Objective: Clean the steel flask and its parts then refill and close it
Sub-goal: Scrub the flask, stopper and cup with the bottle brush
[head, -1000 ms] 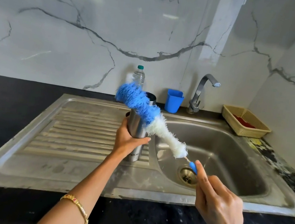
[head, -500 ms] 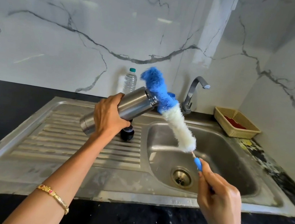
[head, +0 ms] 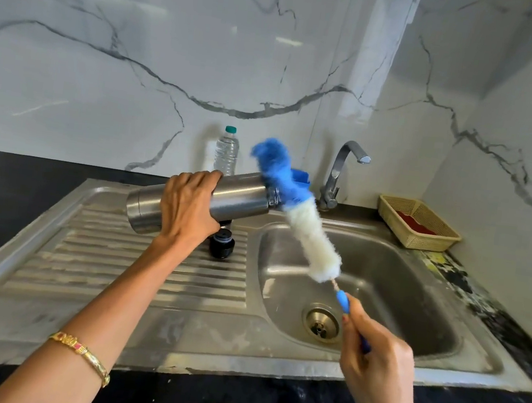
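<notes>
My left hand (head: 187, 206) grips the steel flask (head: 238, 196), held nearly level above the draining board, its open mouth facing right toward the basin. My right hand (head: 373, 352) holds the blue handle of a bottle brush (head: 305, 226). The brush slants up to the left, its white bristles over the basin and its blue tip crossing in front of the flask's mouth. A black flask part (head: 221, 244), seemingly the stopper or lid, stands on the draining board under the flask, partly hidden by my left hand.
The steel sink (head: 382, 282) has a drain at its bottom and a tap (head: 341, 173) behind. A clear water bottle (head: 226, 151) stands against the marble wall. A blue cup sits hidden behind the brush. A wicker basket (head: 419, 223) rests at the right.
My left hand lifted the flask off the draining board and tipped it from upright to nearly level. The brush swung up with its blue tip at the flask's mouth.
</notes>
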The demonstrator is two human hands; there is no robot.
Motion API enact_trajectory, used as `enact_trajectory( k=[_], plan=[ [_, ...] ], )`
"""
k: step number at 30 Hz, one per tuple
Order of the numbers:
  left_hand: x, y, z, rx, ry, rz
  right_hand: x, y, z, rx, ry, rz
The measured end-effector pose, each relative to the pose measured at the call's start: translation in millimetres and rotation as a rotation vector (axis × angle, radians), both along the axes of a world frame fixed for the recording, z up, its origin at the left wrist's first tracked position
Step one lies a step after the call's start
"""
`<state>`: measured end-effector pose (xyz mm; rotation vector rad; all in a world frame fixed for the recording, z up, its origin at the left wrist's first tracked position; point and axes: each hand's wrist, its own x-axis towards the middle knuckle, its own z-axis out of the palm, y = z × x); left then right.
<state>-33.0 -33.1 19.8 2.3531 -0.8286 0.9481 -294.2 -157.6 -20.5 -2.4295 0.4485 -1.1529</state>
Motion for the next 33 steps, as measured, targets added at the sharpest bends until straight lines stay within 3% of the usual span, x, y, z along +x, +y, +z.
enact_trajectory(
  k=[15, 33],
  plan=[
    [8, -16, 7, 0.039, 0.044, -0.036, 10, -3, 0, 0.101, -0.031, -0.039],
    [17, -15, 3, 0.092, -0.117, 0.06, 8, 0, 0, 0.099, 0.004, -0.035]
  ],
)
